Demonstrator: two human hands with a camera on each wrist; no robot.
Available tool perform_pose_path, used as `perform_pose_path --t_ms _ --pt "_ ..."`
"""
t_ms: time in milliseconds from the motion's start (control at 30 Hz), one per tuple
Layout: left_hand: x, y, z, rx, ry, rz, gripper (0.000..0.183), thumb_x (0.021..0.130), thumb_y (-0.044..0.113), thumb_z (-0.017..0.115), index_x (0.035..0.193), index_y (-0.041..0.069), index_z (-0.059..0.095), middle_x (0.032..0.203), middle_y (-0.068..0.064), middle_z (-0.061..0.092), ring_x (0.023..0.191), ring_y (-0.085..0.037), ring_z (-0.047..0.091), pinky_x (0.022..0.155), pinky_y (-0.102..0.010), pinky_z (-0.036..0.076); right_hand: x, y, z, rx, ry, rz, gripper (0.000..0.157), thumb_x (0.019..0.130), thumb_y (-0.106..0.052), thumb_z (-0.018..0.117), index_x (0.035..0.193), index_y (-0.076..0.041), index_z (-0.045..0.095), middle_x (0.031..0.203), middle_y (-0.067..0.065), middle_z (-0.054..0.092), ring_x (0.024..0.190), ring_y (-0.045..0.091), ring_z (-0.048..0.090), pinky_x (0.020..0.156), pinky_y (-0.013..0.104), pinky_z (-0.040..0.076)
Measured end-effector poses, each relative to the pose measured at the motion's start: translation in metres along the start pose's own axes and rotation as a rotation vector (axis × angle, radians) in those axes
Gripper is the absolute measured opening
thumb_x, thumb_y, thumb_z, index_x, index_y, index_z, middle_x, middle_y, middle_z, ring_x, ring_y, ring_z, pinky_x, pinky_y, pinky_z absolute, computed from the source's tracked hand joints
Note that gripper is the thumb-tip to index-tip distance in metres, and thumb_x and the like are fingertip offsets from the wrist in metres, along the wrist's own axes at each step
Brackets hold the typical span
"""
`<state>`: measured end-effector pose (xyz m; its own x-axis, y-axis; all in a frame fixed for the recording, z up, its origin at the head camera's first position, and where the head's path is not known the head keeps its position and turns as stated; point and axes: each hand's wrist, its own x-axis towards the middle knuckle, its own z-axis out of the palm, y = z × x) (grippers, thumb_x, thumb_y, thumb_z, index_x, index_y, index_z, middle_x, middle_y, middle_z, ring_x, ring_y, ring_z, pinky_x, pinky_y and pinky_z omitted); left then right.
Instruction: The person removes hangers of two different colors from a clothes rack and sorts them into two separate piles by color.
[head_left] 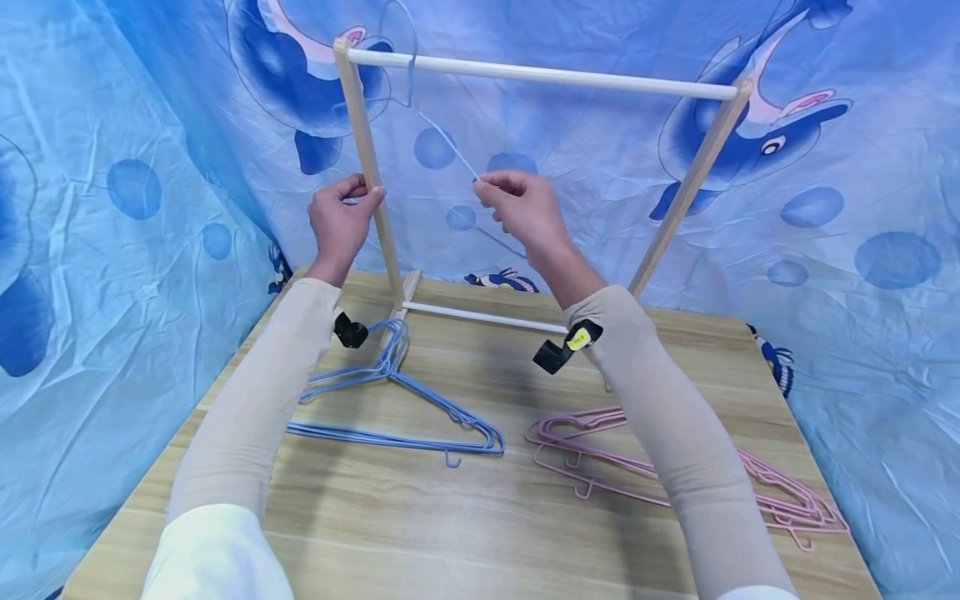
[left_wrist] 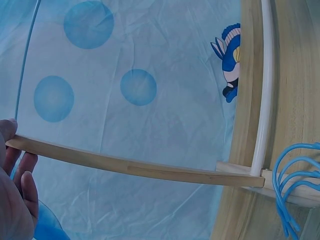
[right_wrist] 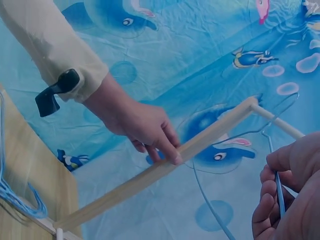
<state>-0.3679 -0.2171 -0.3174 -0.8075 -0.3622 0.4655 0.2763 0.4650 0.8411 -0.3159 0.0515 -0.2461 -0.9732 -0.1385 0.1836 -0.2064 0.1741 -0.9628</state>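
Note:
My left hand (head_left: 345,221) grips the left wooden post (head_left: 366,137) of a small clothes rack, thumb on the near side and fingers behind. Up to its right, my right hand (head_left: 525,208) pinches the sloping arm of a light blue wire hanger (head_left: 446,142). The hanger's hook (right_wrist: 282,112) crosses the rack's white top rod (head_left: 540,73) near the left post. Part of the hanger passes behind that post, and its lower bar (right_wrist: 205,192) runs close by my left fingers. The hanger's far corners are partly hidden.
Several blue hangers (head_left: 450,408) lie stacked on the wooden table (head_left: 450,533) below my left arm. Several pink hangers (head_left: 787,492) lie at the right, partly under my right arm. A lower white rod (head_left: 487,317) joins the posts. A blue patterned curtain (head_left: 862,317) surrounds the table.

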Motion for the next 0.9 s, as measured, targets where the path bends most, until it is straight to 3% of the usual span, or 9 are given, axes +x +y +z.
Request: perform_pose_path --t_ms 367,633,900 --pt "0.000 0.000 0.001 0.009 0.004 0.004 0.033 0.095 0.037 0.074 0.121 0.018 0.077 0.111 -0.006 0.076 0.095 -0.013 0.074 0.085 -0.029 0.058 -0.025 0.011 -0.042 -0.039 0.051 -0.059 0.023 0.098 -0.027 0.071 0.113 -0.010 0.077 0.092 0.000 0.066 0.077 0.018 0.052 0.065 0.025 0.045" --pt "0.001 0.000 0.000 0.008 0.001 -0.013 0.035 0.094 0.040 0.074 0.122 0.019 0.077 0.112 -0.006 0.076 0.095 -0.011 0.074 0.086 -0.028 0.058 -0.043 0.029 -0.061 -0.111 0.091 -0.103 0.026 0.098 -0.027 0.071 0.113 -0.006 0.078 0.086 -0.003 0.067 0.074 0.015 0.053 0.063 0.025 0.046" --pt "0.000 0.002 0.000 0.023 0.007 -0.007 0.037 0.094 0.041 0.074 0.122 0.019 0.077 0.111 -0.006 0.076 0.096 -0.012 0.074 0.086 -0.028 0.057 -0.056 0.048 -0.076 -0.205 0.124 -0.134 0.027 0.097 -0.027 0.073 0.114 -0.008 0.079 0.100 0.002 0.070 0.070 0.012 0.051 0.060 0.025 0.044"
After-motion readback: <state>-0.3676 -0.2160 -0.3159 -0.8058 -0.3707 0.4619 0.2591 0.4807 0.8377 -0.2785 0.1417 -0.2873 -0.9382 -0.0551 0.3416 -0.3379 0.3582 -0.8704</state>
